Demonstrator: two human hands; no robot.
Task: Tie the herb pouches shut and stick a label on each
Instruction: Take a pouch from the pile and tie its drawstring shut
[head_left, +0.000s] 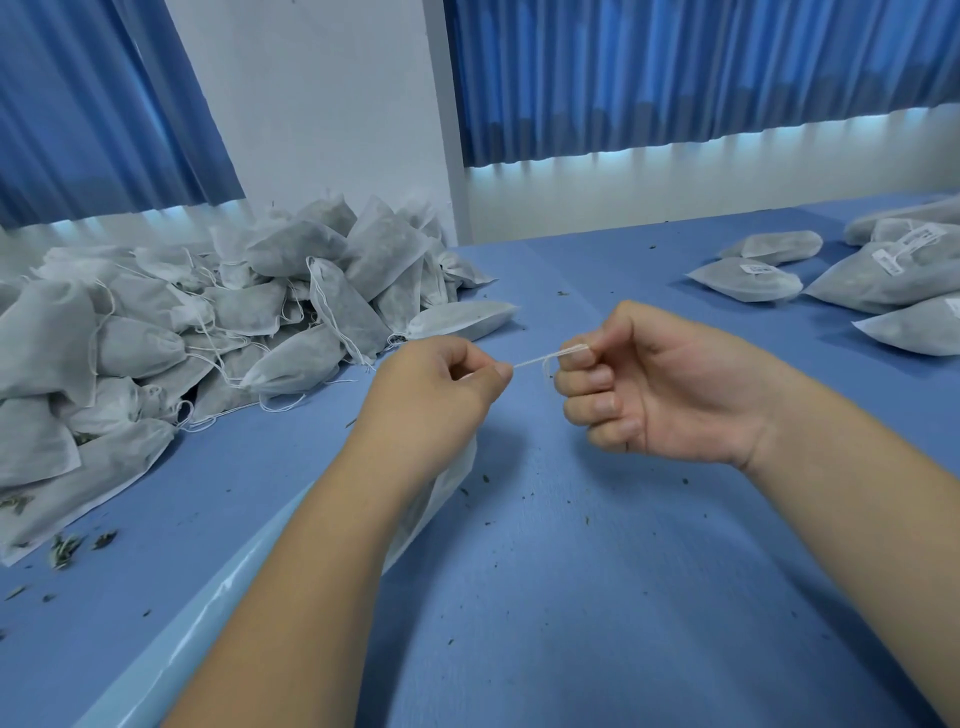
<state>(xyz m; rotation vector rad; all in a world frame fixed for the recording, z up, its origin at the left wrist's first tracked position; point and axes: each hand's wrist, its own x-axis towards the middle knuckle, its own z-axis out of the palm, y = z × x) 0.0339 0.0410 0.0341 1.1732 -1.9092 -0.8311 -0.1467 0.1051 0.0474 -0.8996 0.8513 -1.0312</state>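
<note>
While both forearms reach out over the blue bench (571, 597), the left hand (431, 384) pinches one end of a white string (535, 358) between thumb and forefinger. The right hand (649, 384), fingers curled, grips the other end, so the string runs taut between the two hands. A white pouch (452, 483) lies just under the left wrist, mostly hidden by it. Herb crumbs (65, 548) speckle the bench at the near left. Farther back on the left sits a heap of pouches (291, 291) with loose strings. Well apart, at the far right, labelled pouches (748, 278) lie flat. Blue curtains (675, 67) hang behind.
</note>
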